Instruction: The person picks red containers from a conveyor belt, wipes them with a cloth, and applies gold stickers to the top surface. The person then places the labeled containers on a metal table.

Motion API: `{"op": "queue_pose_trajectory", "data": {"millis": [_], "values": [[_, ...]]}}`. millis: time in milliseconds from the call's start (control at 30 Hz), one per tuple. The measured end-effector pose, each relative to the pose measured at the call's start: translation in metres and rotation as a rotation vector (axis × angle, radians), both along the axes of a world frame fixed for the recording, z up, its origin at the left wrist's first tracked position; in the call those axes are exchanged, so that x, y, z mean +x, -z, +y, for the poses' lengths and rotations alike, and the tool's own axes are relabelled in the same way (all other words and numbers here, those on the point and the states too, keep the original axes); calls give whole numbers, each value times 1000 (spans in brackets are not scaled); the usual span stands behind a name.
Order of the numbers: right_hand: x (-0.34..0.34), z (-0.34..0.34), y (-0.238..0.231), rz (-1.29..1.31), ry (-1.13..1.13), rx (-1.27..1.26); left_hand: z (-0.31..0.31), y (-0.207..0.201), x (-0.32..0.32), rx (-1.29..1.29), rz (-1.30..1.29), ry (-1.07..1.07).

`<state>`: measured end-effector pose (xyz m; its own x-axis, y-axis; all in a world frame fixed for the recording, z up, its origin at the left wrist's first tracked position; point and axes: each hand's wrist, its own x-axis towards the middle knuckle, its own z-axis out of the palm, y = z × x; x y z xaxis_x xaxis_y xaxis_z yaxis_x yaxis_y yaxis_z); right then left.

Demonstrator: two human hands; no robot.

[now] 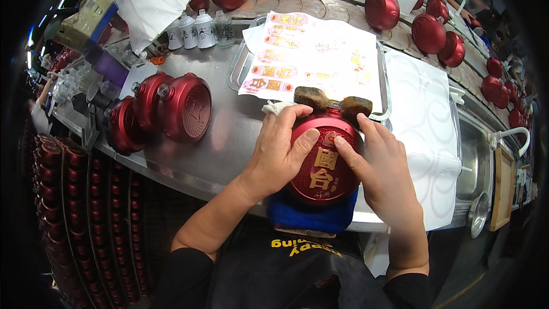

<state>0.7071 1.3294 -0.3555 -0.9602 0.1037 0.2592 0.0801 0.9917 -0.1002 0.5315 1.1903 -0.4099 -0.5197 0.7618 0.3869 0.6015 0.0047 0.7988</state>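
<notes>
A round, flat-faced red bottle (325, 178) with gold raised-looking characters lies tilted in front of me, its neck between two dark brown blocks (311, 98). Below it is a blue cloth pad (303, 216). My left hand (273, 149) grips the bottle's left side, thumb pressed on its face near the top character. A crumpled white cloth (277, 107) shows at the left fingertips; whether they hold it I cannot tell. On the other side, my right hand (382, 163) curls over the edge, its thumb on the same character. Beyond lies a sheet of gold-and-pink decals (337, 46) over a metal tray (235, 68).
Several red bottles (191, 109) stand at left on the metal bench. White and clear bottles (205, 30) sit behind them. A conveyor (337, 7) carrying more red bottles curves across the back. To the right are white paper (426, 137) and a sink (473, 157); racked red bottles (74, 194) fill the lower left.
</notes>
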Motion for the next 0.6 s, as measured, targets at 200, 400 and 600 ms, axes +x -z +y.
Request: {"op": "queue_pose_trajectory", "data": {"millis": [200,400,600], "values": [[-1,-1,1,12,14,-25,1,0,1,-3,0,-3],[-1,-1,2,21,23,-36,1,0,0,11,6,-5],[3,6,6,0,17,16,4,-1,2,-28,52,-37]]}}
